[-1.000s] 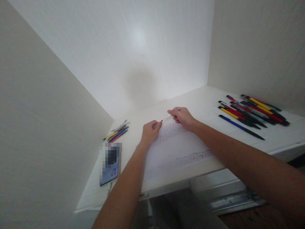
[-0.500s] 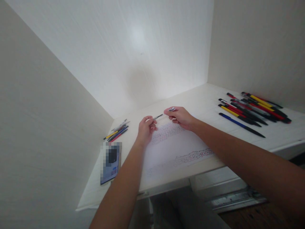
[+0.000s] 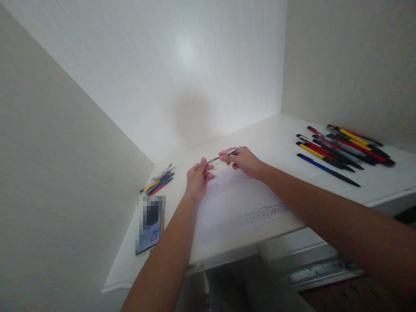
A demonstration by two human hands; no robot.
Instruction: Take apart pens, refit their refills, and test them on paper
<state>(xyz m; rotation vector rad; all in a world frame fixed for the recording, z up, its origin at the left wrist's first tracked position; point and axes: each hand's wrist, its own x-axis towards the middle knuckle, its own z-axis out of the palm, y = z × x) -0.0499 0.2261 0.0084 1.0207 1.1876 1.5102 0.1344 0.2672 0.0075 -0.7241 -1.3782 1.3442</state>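
Above the written paper (image 3: 224,203), both of my hands are close together at the far side of the sheet. My left hand (image 3: 196,177) pinches a slim grey pen piece (image 3: 212,160) between thumb and forefinger, its dark end pointing right. Closed round a pale pen part with a dark strip (image 3: 233,151) is my right hand (image 3: 243,161). The dark end of the left piece meets the right fingertips; whether the two parts join there is hidden by the fingers.
A phone (image 3: 152,229) lies left of my left forearm, with a small group of pens (image 3: 159,183) behind it. At the right, several red, yellow and black pens (image 3: 344,147) lie piled, a blue pen (image 3: 328,170) in front. Walls enclose the white desk (image 3: 269,138).
My right hand's fingers have come left to the dark end of the left hand's pen piece, closing the gap between them. The view has shifted slightly.
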